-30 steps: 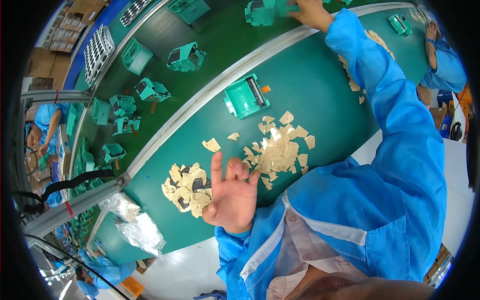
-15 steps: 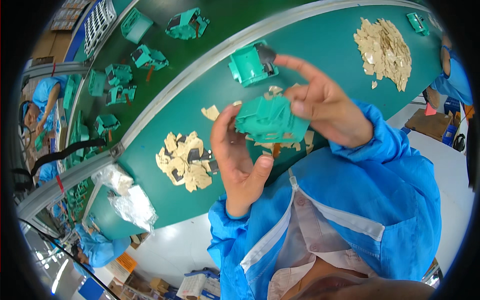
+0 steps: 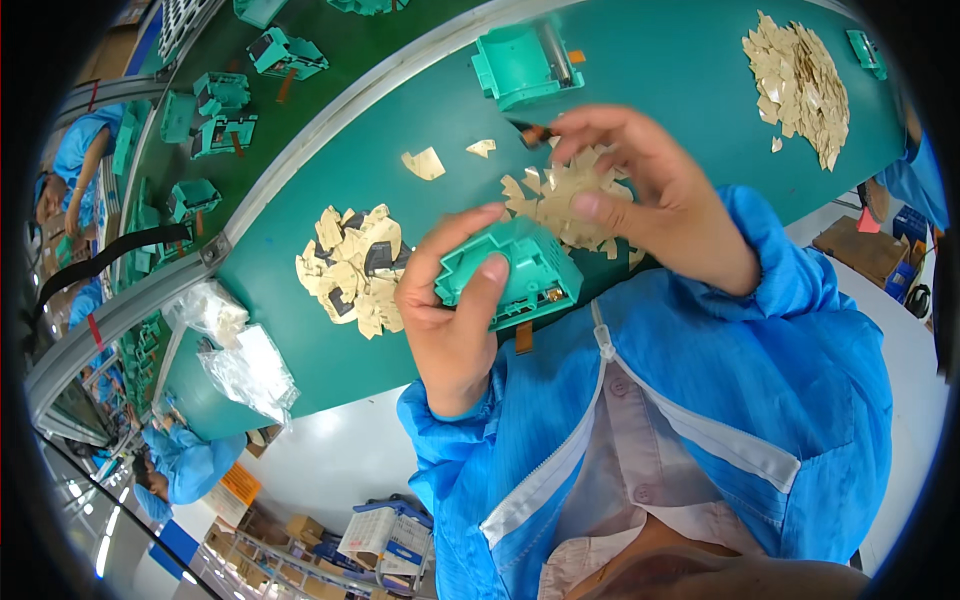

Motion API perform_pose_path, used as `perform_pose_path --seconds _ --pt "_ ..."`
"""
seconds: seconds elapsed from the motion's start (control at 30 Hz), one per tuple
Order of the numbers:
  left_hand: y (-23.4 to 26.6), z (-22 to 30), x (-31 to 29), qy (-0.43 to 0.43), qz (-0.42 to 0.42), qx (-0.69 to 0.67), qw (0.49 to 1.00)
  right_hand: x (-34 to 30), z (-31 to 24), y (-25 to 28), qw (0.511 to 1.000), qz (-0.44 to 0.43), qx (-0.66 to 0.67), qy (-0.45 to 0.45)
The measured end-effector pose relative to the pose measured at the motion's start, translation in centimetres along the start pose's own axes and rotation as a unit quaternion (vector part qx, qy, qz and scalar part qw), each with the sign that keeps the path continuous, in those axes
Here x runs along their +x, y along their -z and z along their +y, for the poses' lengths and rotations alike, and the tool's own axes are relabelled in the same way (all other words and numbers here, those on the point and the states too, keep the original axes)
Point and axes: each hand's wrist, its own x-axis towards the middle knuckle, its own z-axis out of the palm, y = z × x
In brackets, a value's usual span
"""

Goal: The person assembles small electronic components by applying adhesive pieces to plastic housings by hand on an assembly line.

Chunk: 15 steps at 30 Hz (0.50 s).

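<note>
My left hand [image 3: 455,310] grips a green plastic housing [image 3: 525,265] with stepped edges, the thumb lying across its top. An orange-brown strip [image 3: 524,337] hangs from its lower side. To the right, my right hand [image 3: 655,185] is raised over cream paper scraps [image 3: 570,200], its thumb apart from the fingers. At its fingertips is a small dark piece with an orange-brown part [image 3: 534,133]; blur hides its exact shape and how the fingers hold it. Another green housing [image 3: 515,68], with a roller and an orange tab, lies beyond that hand.
Cream scraps mixed with dark squares form a pile [image 3: 355,270] at left, near clear plastic bags [image 3: 250,370]. A larger scrap heap [image 3: 797,90] lies far right. Across a metal rail [image 3: 340,120], several green housings [image 3: 225,92] sit on a dark green surface. Other people work at left.
The held housing has moved down and left, and my right hand has left it. The dark piece is now lower, away from the far housing. The whole view has shifted slightly.
</note>
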Motion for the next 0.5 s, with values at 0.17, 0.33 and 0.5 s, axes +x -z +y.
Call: perform_pose_path --seconds 0.17,0.33,0.5 --pt "0.7 -1.0 0.2 0.057 0.0 -0.021 0.998 0.0 0.1 0.4 0.984 -0.01 -0.145 0.104" --pt "1.1 -2.5 0.6 0.034 -0.016 0.014 0.999 0.0 1.2 -0.4 0.99 -0.081 -0.096 0.058" --pt "0.8 -3.0 0.5 0.038 0.005 0.041 0.998 0.0 2.4 -0.8 0.984 -0.115 -0.12 0.056"
